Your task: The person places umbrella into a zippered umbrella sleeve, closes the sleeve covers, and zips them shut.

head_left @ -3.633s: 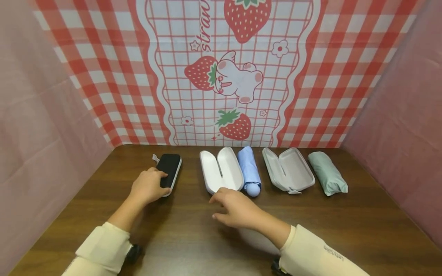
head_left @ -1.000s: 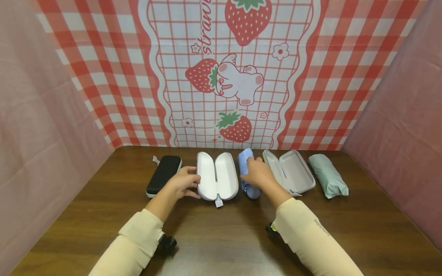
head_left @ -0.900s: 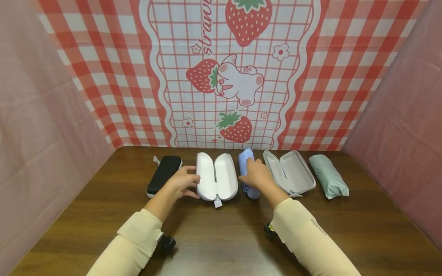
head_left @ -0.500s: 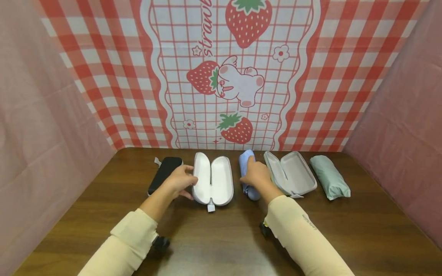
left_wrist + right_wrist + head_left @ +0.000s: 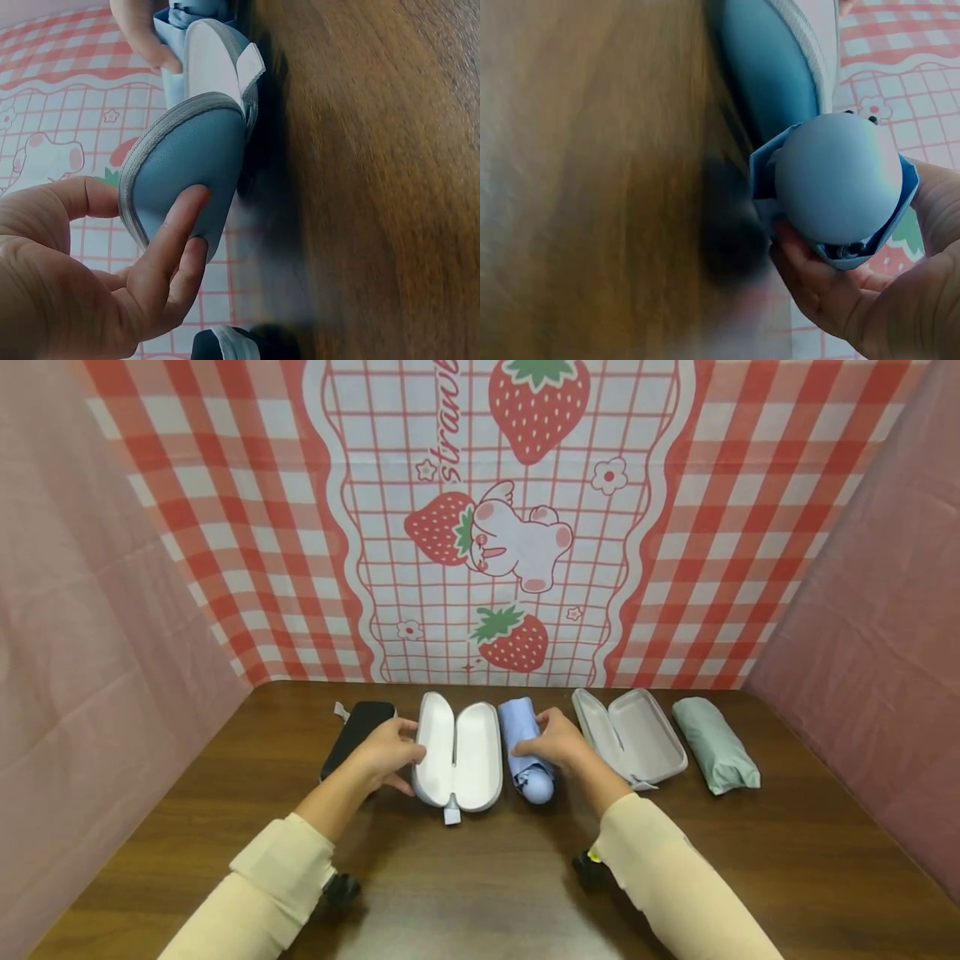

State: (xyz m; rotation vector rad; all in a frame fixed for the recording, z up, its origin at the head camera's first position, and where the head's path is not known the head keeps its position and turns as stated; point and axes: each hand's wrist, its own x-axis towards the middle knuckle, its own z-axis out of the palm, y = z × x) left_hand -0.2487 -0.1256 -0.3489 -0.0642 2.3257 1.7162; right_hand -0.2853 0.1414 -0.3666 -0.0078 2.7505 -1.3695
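In the head view my left hand [image 5: 382, 753] pinches the left half of an open zip case [image 5: 477, 756] with a white lining. The left wrist view shows the thumb at its zipped rim and fingers against its blue-grey outer shell [image 5: 184, 161]. Just right of this case, my right hand [image 5: 558, 742] grips a folded blue umbrella [image 5: 519, 727], its round handle end [image 5: 537, 786] facing me. Fingers curl under the umbrella in the right wrist view, where the rounded end [image 5: 838, 176] fills the middle. Umbrella and case lie close side by side, roughly parallel.
A closed black zip case [image 5: 360, 732] lies partly behind my left hand. To the right stand an open grey-lined zip case [image 5: 645, 735] and a folded pale green umbrella [image 5: 715, 745]. A checked strawberry cloth [image 5: 517, 568] hangs behind the wooden table [image 5: 465, 893].
My left hand left the black case and took hold of the white-lined one, which shifted left. My right hand gripped the blue umbrella and brought it left, close to that case.
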